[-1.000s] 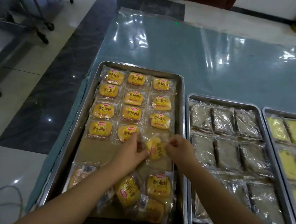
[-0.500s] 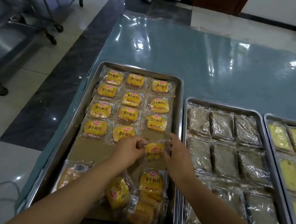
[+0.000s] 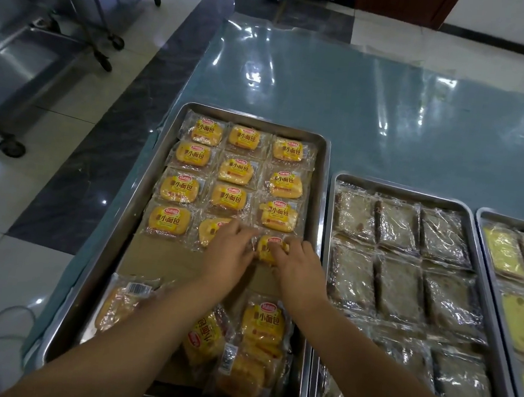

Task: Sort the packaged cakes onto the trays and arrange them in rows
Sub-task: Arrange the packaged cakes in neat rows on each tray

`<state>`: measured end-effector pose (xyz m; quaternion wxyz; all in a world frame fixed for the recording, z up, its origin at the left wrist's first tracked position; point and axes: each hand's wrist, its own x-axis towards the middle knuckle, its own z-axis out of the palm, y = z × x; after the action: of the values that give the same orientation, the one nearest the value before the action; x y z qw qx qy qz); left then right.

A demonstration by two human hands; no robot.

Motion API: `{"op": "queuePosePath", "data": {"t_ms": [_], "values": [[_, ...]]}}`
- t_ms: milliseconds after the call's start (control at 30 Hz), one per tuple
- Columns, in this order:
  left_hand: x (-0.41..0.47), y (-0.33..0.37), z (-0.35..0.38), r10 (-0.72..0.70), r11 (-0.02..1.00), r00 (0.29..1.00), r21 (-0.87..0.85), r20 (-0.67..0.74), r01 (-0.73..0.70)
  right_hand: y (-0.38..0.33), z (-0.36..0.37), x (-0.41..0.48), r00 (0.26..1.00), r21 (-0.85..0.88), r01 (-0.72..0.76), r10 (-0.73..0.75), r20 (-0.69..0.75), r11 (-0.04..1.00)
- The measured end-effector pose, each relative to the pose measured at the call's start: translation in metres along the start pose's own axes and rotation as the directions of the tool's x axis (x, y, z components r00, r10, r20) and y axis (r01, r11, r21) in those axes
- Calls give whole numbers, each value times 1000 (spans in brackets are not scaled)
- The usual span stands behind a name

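- I am looking at a floor [image 3: 42,241] of glossy pale tiles, with a dark marble band [image 3: 127,121] running beside the table [image 3: 297,83].
- A steel trolley [image 3: 28,48] on castors is standing far left.
- Light is glaring off the table's clear plastic sheet [image 3: 421,124].
- A brown door [image 3: 401,3] is showing beyond, beside a white wall [image 3: 511,24].

Silver left tray [image 3: 261,122] lined with tan paper [image 3: 165,259]; its packets [image 3: 230,197] are orange-yellow with a red logo and dark characters, 1 showing a black-and-white barcode [image 3: 138,289]. The middle tray [image 3: 399,189] holds speckled brown cakes [image 3: 399,285] in clear wrap; the right tray [image 3: 508,218], pale yellow cakes [image 3: 502,250]. Glossy teal table [image 3: 358,111]; white floor [image 3: 7,270] with a dark marbled band.
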<state>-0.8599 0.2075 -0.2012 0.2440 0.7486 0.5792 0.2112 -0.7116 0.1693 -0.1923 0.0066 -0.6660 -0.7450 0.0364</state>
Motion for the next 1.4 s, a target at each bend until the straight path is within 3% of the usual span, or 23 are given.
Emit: {"op": "queuePosePath", "data": {"t_ms": [233,400,533,600,700,800,900,1033,1200,1400], "values": [[-4,-6,-3,61,990,987,116,149,-79,0,3,6,991,41,6,-11,130,999],[-4,-3,-6,42,995,985,80,168,-56,8,-10,8,981,144,38,-64,183,989],[-13,-4,-9,58,997,992,37,108,-62,13,-27,-8,995,218,67,-80,51,974],[-22,-7,-10,61,998,981,-3,183,-61,11,-28,-23,989,268,82,-112,99,960],[-35,-12,-10,71,997,944,-39,322,-61,2,-22,-39,959,101,185,-202,198,977],[-42,-13,-12,47,999,936,-9,349,-47,-6,-19,-45,963,-27,209,-201,177,978],[-48,-12,-14,18,999,936,31,351,-31,-10,-16,-43,979,-42,180,-175,108,983],[-54,-13,-18,-31,999,919,26,394,23,-9,-17,-39,989,99,114,-122,81,989],[-58,-10,-21,-88,976,890,-139,447,166,-2,-26,-32,990,379,-113,69,127,918],[-60,-13,-16,-228,954,904,-105,361,282,-4,-26,-40,999,276,33,-32,-8,961]]}}
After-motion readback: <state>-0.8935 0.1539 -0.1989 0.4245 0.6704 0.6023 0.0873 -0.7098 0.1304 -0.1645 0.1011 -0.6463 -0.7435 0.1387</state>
